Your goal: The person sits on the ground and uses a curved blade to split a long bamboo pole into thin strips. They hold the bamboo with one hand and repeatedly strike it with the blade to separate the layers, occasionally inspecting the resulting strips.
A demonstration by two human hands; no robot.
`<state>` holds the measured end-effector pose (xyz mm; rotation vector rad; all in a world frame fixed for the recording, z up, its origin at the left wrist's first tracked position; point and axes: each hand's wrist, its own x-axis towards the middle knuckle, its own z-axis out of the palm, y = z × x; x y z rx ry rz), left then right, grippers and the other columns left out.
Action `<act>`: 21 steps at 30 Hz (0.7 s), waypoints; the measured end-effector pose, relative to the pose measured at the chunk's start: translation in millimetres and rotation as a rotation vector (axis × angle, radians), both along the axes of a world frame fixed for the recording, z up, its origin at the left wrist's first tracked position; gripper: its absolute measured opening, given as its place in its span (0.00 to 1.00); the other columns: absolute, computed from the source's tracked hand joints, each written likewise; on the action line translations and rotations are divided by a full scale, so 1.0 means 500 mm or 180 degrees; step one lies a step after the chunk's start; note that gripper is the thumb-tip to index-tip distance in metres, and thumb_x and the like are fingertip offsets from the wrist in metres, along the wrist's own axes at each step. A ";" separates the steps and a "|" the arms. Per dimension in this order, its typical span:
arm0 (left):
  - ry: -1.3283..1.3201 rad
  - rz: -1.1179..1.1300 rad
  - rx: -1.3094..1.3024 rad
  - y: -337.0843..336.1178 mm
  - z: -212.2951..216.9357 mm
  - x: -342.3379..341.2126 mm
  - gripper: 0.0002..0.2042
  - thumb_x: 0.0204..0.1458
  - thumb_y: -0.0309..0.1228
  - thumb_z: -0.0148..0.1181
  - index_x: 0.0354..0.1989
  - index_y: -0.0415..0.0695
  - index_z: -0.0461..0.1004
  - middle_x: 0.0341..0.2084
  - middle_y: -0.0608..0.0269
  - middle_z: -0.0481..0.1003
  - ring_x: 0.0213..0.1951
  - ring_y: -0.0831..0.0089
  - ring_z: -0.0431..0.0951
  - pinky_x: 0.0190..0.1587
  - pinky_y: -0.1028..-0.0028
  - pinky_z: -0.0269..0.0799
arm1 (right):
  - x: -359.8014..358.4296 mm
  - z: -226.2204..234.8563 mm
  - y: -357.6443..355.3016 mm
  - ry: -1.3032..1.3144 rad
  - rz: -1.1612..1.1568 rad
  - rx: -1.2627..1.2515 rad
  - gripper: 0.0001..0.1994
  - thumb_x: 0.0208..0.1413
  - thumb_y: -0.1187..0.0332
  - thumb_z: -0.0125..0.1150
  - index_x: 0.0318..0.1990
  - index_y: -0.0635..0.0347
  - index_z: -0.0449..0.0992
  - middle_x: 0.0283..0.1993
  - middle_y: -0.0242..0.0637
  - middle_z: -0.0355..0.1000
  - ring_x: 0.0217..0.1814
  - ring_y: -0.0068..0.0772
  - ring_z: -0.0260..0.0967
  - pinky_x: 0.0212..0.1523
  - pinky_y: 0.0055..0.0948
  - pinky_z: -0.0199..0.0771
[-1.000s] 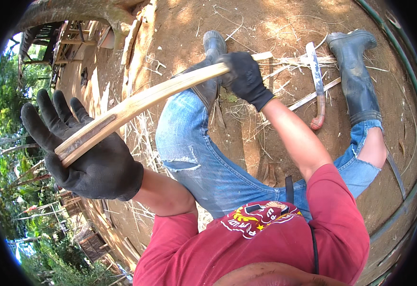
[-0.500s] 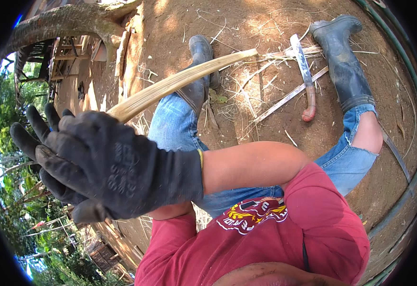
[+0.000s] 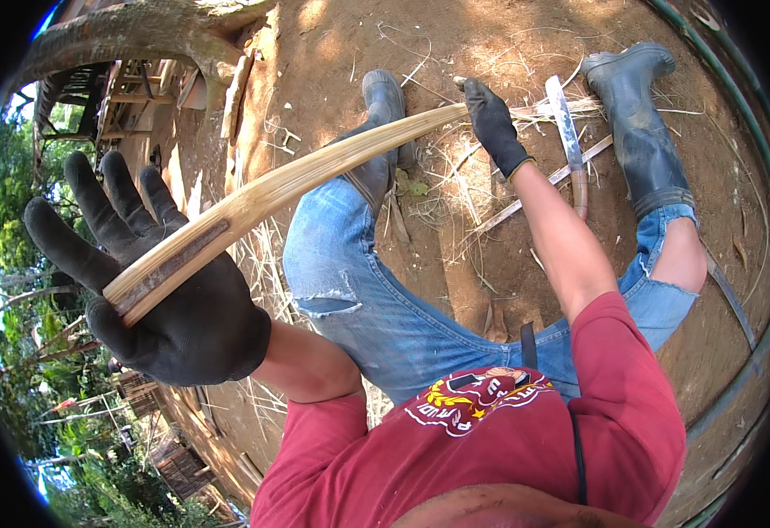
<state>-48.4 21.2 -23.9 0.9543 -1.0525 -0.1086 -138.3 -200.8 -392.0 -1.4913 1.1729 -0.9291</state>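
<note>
A long, slightly curved strip of pale split wood (image 3: 314, 170) slants from the left up to the middle of the view. Near its closer end runs a dark brown, rough streak. My left hand (image 3: 187, 304), in a black glove, is palm up under that end. Its fingers are spread, and the strip lies across the palm with the thumb beside it. At the strip's far tip my right hand (image 3: 496, 128), also gloved in black, is closed on it. Just right of that hand, a machete (image 3: 564, 123) with a brown wooden handle lies on the ground.
My dark rubber boots (image 3: 644, 132) stand apart on the brown dirt. Thin fibres and a flat pale slat (image 3: 523, 204) are scattered between them. A thick trunk (image 3: 130, 44) crosses the upper left. Green pipes (image 3: 737, 75) bend along the right rim.
My right hand has moved from over my left hand to the strip's far tip. The strip's closer end and my left palm are now uncovered. The strip has barely shifted.
</note>
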 end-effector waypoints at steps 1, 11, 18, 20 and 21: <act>0.0012 0.0015 0.0005 0.009 0.007 0.006 0.35 0.58 0.48 0.45 0.73 0.48 0.47 0.69 0.37 0.47 0.70 0.45 0.47 0.71 0.46 0.34 | 0.003 0.044 0.024 -0.0707 0.0231 0.0085 0.21 0.67 0.49 0.47 0.52 0.54 0.77 0.50 0.42 0.77 0.52 0.42 0.73 0.58 0.37 0.69; -0.0022 -0.0043 0.0083 0.001 0.007 0.012 0.35 0.57 0.48 0.46 0.72 0.48 0.50 0.69 0.41 0.49 0.69 0.46 0.51 0.71 0.49 0.39 | -0.027 0.280 0.153 -0.1114 0.0880 -0.1038 0.12 0.53 0.58 0.69 0.38 0.55 0.81 0.41 0.33 0.74 0.49 0.30 0.73 0.52 0.33 0.73; 0.0158 -0.0177 0.0019 0.005 0.009 0.011 0.35 0.58 0.48 0.46 0.73 0.48 0.49 0.69 0.41 0.50 0.69 0.47 0.52 0.69 0.48 0.44 | -0.051 0.303 0.106 -0.2378 -0.0706 -0.0034 0.15 0.59 0.59 0.64 0.41 0.64 0.74 0.40 0.39 0.77 0.40 0.28 0.75 0.42 0.27 0.77; 0.0173 -0.0131 0.0007 0.003 0.006 0.011 0.35 0.58 0.48 0.45 0.73 0.47 0.49 0.69 0.41 0.50 0.68 0.47 0.53 0.68 0.49 0.45 | -0.084 0.320 0.094 -0.2748 -0.0510 -0.0158 0.16 0.58 0.58 0.65 0.43 0.63 0.75 0.41 0.38 0.77 0.41 0.27 0.75 0.44 0.25 0.77; 0.0183 -0.0127 0.0002 0.001 0.006 0.010 0.35 0.58 0.48 0.45 0.72 0.47 0.49 0.69 0.40 0.50 0.68 0.47 0.53 0.68 0.49 0.46 | -0.090 0.322 0.094 -0.2739 -0.0157 -0.0237 0.16 0.58 0.58 0.65 0.43 0.63 0.75 0.41 0.38 0.77 0.42 0.26 0.75 0.45 0.25 0.77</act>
